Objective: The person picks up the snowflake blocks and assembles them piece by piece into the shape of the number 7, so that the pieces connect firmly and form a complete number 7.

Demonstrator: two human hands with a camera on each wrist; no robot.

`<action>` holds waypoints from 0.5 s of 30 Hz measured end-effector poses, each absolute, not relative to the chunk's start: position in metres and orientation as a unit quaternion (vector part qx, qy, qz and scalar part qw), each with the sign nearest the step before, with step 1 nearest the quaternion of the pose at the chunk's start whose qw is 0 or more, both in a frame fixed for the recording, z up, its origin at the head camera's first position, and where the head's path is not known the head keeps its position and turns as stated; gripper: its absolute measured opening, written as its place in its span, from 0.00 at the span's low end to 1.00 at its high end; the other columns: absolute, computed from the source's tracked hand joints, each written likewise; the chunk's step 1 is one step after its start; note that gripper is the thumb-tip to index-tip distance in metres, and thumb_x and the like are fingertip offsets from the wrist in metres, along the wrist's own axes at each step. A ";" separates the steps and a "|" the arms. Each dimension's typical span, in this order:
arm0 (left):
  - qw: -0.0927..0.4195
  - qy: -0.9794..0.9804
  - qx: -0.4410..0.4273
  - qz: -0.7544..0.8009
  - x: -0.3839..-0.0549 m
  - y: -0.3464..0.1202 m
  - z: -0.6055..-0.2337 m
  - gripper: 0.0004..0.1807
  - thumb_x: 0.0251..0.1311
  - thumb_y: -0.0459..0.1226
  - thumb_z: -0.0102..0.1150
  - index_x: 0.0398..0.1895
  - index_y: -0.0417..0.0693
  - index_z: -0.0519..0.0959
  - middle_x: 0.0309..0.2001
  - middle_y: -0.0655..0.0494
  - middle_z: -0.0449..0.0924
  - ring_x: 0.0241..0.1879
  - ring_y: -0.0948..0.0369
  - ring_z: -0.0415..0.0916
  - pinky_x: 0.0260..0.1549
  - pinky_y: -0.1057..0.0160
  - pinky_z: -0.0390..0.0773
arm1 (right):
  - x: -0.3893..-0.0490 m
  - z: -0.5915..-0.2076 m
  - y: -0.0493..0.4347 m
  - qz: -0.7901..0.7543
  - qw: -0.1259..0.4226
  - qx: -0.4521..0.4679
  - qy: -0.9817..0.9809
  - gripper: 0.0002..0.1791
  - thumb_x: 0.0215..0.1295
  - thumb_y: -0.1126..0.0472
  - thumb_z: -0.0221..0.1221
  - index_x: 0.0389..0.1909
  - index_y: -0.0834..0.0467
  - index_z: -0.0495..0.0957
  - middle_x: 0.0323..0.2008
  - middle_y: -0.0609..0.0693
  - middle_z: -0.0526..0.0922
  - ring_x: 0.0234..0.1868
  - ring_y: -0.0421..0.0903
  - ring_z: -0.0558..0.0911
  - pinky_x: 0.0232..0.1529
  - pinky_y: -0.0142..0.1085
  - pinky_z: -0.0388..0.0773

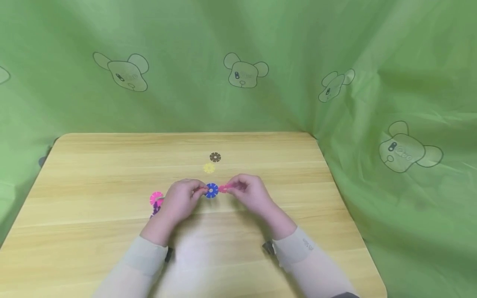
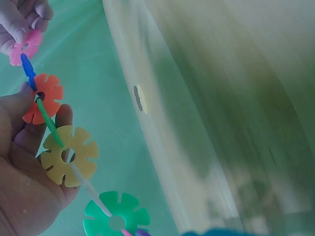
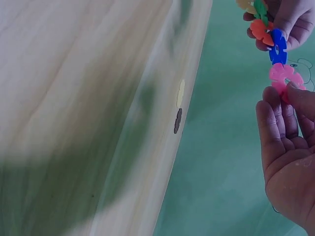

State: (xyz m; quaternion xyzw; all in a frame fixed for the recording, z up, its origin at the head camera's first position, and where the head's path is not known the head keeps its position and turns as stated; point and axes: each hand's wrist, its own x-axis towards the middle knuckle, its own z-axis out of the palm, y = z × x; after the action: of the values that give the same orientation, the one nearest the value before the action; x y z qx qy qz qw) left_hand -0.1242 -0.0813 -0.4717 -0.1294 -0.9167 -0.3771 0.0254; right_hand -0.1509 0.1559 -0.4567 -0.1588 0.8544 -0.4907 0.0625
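Slotted plastic flower discs are joined edge to edge in a chain. My left hand [image 1: 180, 200] pinches an orange disc [image 2: 55, 91] in the chain. A blue disc [image 1: 213, 195] stands between the two hands, slotted to the orange one. On its other side is a pink disc [image 1: 223, 189], pinched between the thumb and fingers of my right hand [image 1: 251, 193]; its edge meets the blue one. Past the left hand the chain runs on through a green disc seen edge-on, a yellow disc [image 2: 84, 169], a whitish one and another green disc [image 2: 130, 216]. Bright pink [image 1: 154, 198] and purple pieces show beside the left wrist.
Farther back on the wooden table [image 1: 279, 157] lie a loose pale yellow disc [image 1: 206, 168] and a dark brown disc [image 1: 212, 159], one behind the other. A green curtain [image 1: 186, 111] with printed animal heads borders the table's back and sides.
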 end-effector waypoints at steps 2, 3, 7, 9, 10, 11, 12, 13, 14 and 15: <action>0.025 -0.916 -0.130 -0.378 -0.124 -0.081 -0.472 0.06 0.71 0.39 0.67 0.43 0.48 0.89 0.44 0.53 0.90 0.48 0.51 0.86 0.57 0.45 0.83 | -0.150 -0.457 0.155 -0.492 0.059 -0.161 0.853 0.07 0.63 0.71 0.71 0.40 0.59 0.87 0.38 0.48 0.89 0.37 0.44 0.86 0.42 0.35 0.87; 0.023 -0.916 -0.130 -0.379 -0.124 -0.080 -0.471 0.06 0.71 0.39 0.67 0.43 0.48 0.89 0.44 0.53 0.90 0.48 0.51 0.86 0.57 0.45 0.83 | -0.150 -0.458 0.155 -0.492 0.056 -0.163 0.853 0.07 0.63 0.71 0.71 0.40 0.58 0.87 0.38 0.48 0.89 0.37 0.44 0.86 0.42 0.35 0.87; 0.016 -0.915 -0.124 -0.384 -0.123 -0.079 -0.470 0.07 0.71 0.39 0.67 0.44 0.47 0.89 0.44 0.53 0.90 0.47 0.51 0.86 0.56 0.46 0.84 | -0.148 -0.459 0.153 -0.489 0.042 -0.174 0.854 0.07 0.63 0.71 0.71 0.39 0.59 0.88 0.37 0.48 0.90 0.36 0.44 0.86 0.41 0.35 0.87; 0.014 -0.915 -0.119 -0.385 -0.122 -0.078 -0.469 0.07 0.71 0.39 0.67 0.44 0.47 0.89 0.44 0.53 0.90 0.47 0.52 0.85 0.55 0.46 0.84 | -0.146 -0.459 0.152 -0.489 0.034 -0.179 0.853 0.07 0.63 0.72 0.71 0.39 0.59 0.88 0.37 0.49 0.90 0.35 0.43 0.86 0.40 0.34 0.87; 0.013 -0.914 -0.118 -0.387 -0.121 -0.078 -0.469 0.07 0.71 0.39 0.67 0.44 0.47 0.89 0.44 0.52 0.90 0.47 0.52 0.85 0.55 0.46 0.84 | -0.146 -0.459 0.152 -0.490 0.033 -0.182 0.852 0.06 0.63 0.72 0.71 0.39 0.59 0.88 0.37 0.49 0.90 0.35 0.43 0.86 0.40 0.34 0.88; 0.013 -0.914 -0.119 -0.389 -0.121 -0.078 -0.469 0.07 0.71 0.39 0.67 0.44 0.46 0.89 0.44 0.52 0.90 0.47 0.52 0.85 0.55 0.47 0.84 | -0.145 -0.460 0.152 -0.492 0.031 -0.184 0.851 0.06 0.63 0.72 0.71 0.39 0.60 0.87 0.37 0.49 0.90 0.35 0.43 0.87 0.40 0.34 0.88; 0.013 -0.913 -0.121 -0.390 -0.120 -0.078 -0.469 0.06 0.71 0.38 0.67 0.44 0.46 0.89 0.44 0.52 0.90 0.47 0.52 0.85 0.55 0.47 0.84 | -0.144 -0.460 0.152 -0.492 0.029 -0.186 0.850 0.06 0.63 0.72 0.70 0.38 0.60 0.87 0.37 0.50 0.90 0.35 0.43 0.87 0.40 0.34 0.88; 0.014 -0.912 -0.123 -0.391 -0.120 -0.077 -0.469 0.06 0.71 0.38 0.67 0.44 0.46 0.89 0.44 0.52 0.90 0.47 0.51 0.85 0.55 0.47 0.85 | -0.143 -0.460 0.152 -0.493 0.027 -0.186 0.849 0.06 0.63 0.73 0.70 0.38 0.60 0.87 0.37 0.50 0.91 0.35 0.43 0.87 0.40 0.34 0.88; 0.015 -0.911 -0.125 -0.392 -0.119 -0.077 -0.469 0.06 0.71 0.38 0.67 0.43 0.46 0.89 0.44 0.51 0.90 0.48 0.51 0.85 0.55 0.47 0.85 | -0.143 -0.460 0.153 -0.495 0.026 -0.188 0.848 0.06 0.63 0.73 0.70 0.38 0.60 0.87 0.37 0.51 0.91 0.35 0.44 0.87 0.40 0.34 0.88; 0.017 -0.911 -0.128 -0.392 -0.119 -0.077 -0.469 0.06 0.71 0.38 0.67 0.43 0.45 0.89 0.44 0.51 0.90 0.48 0.51 0.85 0.55 0.47 0.85 | -0.142 -0.460 0.153 -0.495 0.023 -0.189 0.848 0.06 0.63 0.73 0.70 0.37 0.61 0.87 0.37 0.51 0.91 0.35 0.43 0.87 0.40 0.34 0.88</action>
State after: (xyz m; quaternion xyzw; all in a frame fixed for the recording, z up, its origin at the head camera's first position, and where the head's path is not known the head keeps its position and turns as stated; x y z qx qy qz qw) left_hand -0.1191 -0.0768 -0.4687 -0.1284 -0.9107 -0.3922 0.0169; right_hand -0.1422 0.1529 -0.4605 -0.1888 0.8477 -0.4952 0.0233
